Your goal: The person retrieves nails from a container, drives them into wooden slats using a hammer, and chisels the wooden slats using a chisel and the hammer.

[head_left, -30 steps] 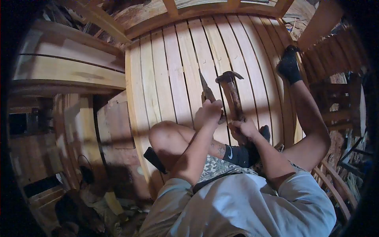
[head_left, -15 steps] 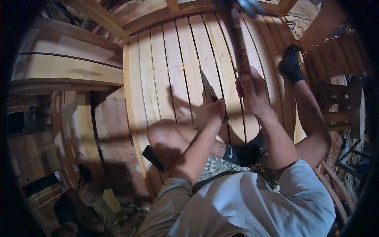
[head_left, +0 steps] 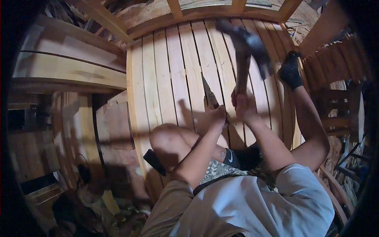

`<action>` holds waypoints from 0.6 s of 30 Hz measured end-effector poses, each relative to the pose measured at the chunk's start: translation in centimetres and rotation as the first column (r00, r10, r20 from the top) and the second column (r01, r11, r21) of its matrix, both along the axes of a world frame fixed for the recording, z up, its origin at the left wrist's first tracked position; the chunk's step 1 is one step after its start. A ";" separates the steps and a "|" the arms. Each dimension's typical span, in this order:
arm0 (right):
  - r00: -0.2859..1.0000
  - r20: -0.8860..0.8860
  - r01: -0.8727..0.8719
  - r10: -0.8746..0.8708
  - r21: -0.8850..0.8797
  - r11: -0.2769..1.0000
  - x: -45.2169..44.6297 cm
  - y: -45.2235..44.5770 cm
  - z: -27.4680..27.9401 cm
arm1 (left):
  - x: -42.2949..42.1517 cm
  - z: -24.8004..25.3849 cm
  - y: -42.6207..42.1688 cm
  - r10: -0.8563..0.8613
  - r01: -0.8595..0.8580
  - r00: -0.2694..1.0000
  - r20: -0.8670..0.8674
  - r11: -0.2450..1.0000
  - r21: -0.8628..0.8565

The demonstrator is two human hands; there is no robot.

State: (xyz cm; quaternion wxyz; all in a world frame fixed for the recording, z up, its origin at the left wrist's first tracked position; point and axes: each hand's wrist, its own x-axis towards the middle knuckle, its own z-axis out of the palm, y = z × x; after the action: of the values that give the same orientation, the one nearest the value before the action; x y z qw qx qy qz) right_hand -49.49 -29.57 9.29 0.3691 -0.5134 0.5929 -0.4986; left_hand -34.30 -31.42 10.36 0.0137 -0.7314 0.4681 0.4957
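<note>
My right hand is wrapped round the handle of a hammer. The hammer's dark metal head is blurred by motion and hangs above the slatted wooden platform, toward its far side. Beside it, my left hand is closed round a slim, tapered, pointed tool. That tool's dark tip points away from me, along the slats. Its exact kind I cannot make out, nor whether the tip touches the wood.
I sit on the slats with my legs bent; a socked foot rests at the right edge. Wooden rails border the far side. Boards stand at the left. A dark object lies by my knee.
The hammer has swung down from close to the camera, so its head now shows over the slats. My right hand has come lower and nearer to my left hand, which keeps its grip.
</note>
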 end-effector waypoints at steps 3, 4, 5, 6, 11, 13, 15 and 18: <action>0.931 -0.366 0.153 0.003 0.398 0.905 -0.6 -1.0 -5.0 | -0.2 2.0 -0.1 -0.039 0.042 0.992 0.117 0.999 -0.018; 0.930 -0.368 0.157 -0.004 0.386 0.909 -0.6 -1.8 -3.6 | -0.3 2.0 0.1 -0.041 0.044 0.993 0.115 0.999 -0.031; 0.947 -0.319 0.160 -0.026 0.402 0.901 -0.4 -2.6 -2.3 | 0.0 1.7 0.2 -0.055 0.054 0.992 0.112 0.998 0.009; 0.961 -0.275 0.161 -0.044 0.419 0.894 -0.4 -3.4 -1.2 | -0.1 1.3 -0.1 -0.065 0.060 0.993 0.102 0.997 0.051; 0.980 -0.184 0.114 -0.076 0.206 0.972 0.8 -0.4 -3.3 | 0.2 -0.7 0.3 -0.014 0.013 0.997 0.076 1.000 0.021; 0.949 -0.311 0.171 -0.050 0.373 0.912 0.0 -1.9 -5.1 | 0.0 -0.5 0.3 0.010 -0.009 0.998 0.061 1.000 -0.020; 0.931 -0.366 0.208 0.003 0.536 0.818 -0.3 -2.8 -3.1 | -0.3 -0.4 0.5 0.027 -0.025 0.998 0.054 0.999 -0.040; 0.974 -0.223 0.141 -0.049 0.420 0.897 0.6 -1.3 -1.4 | -0.1 -0.4 0.2 0.026 -0.025 0.999 0.038 0.999 -0.022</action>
State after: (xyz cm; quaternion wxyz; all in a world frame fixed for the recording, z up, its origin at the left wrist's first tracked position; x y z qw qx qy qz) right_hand -48.91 -30.92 7.86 0.3853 -0.4381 0.7483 -0.3158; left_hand -34.38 -31.24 9.98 0.0087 -0.7468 0.4638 0.4766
